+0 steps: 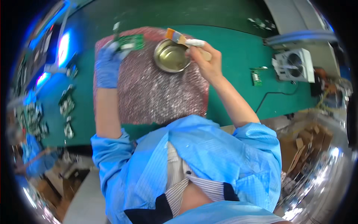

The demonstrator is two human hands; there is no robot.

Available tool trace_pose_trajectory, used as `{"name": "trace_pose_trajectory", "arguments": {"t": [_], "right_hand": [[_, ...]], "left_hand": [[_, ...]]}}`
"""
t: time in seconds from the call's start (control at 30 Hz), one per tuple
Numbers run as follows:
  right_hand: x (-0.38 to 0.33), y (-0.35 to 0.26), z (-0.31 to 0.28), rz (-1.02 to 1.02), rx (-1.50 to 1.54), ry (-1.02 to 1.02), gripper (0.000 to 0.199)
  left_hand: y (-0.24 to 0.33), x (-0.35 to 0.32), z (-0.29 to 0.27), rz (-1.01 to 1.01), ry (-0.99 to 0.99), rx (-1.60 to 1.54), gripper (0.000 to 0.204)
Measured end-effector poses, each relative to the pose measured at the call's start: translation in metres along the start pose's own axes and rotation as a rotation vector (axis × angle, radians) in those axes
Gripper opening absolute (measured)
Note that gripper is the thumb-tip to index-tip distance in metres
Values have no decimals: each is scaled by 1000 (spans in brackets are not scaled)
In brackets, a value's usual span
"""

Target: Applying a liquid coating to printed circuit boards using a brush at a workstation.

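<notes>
You are looking down over your own chest, dressed in a light blue work coat, at a green surface (231,48) in front of you. A pink, speckled mat (156,93) lies on it, and both your forearms reach out over this mat.

Your left hand (107,65) wears a blue glove. It is closed around the lower edge of a small green circuit board (130,42), holding it up at the far left corner of the mat. The board looks slightly blurred, so its finer parts cannot be made out.

Your right hand (203,59) is bare. It is clenched around the pale handle of a flat paintbrush (182,38), whose bristles point left and away from you. The brush head sits at the far rim of a round metal bowl (172,56), just above it; whether the bristles touch the rim cannot be told. The bowl stands on the far part of the mat, between your two hands, and holds a shallow pool of clear, yellowish liquid.

To the right, well apart from the mat, a small white fan unit (294,64) stands on the surface, with another little green board (256,76) lying near it. At the left edge, more small boards (67,104) lie in a row.
</notes>
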State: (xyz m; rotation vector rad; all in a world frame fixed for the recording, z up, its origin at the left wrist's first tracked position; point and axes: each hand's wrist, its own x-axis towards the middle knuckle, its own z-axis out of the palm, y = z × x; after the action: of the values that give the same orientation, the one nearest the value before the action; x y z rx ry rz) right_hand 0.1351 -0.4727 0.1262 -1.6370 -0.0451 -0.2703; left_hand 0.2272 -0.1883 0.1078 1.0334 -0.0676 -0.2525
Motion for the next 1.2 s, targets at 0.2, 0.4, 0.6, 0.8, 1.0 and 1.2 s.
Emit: {"name": "trace_pose_trajectory", "arguments": {"t": [0.2, 0.4, 0.6, 0.8, 1.0, 1.2], "right_hand": [[66, 48, -92, -94, -442, 259, 17], [126, 94, -215, -180, -989, 370, 25], [174, 121, -290, -12, -1368, 318, 23], [200, 140, -307, 87, -1425, 309, 18], [210, 146, -284, 84, -1393, 243, 19], [205, 104, -199, -114, -1002, 222, 29]], "left_hand": [[-4, 101, -115, -214, 462, 36, 13], [-14, 145, -240, 349, 439, 1112, 18], [4, 111, -193, -33, 614, 155, 21], [3, 22, -91, 82, 422, 675, 37], [2, 4, -106, -156, 694, 498, 31], [3, 25, -10, -74, 339, 681, 35]]}}
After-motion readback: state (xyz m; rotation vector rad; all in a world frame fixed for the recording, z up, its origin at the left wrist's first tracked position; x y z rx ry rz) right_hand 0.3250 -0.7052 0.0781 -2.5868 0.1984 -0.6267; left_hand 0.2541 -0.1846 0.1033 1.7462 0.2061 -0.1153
